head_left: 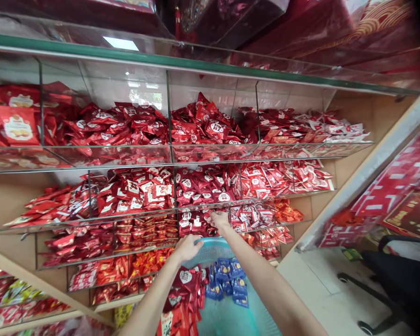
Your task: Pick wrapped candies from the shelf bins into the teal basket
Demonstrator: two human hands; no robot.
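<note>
A: Where are the hands?
B: Left hand (187, 247) grips the teal basket (210, 249) rim. Right hand (219, 219), fingers curled, grasps red packets (199, 224) in the far middle bin.

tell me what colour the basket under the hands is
Teal, a pale blue-green plastic basket; the head view shows it best, at its rim.

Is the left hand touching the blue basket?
Touching. The head view shows the left hand gripping the rim of the blue basket, fingers curled over its edge.
</note>
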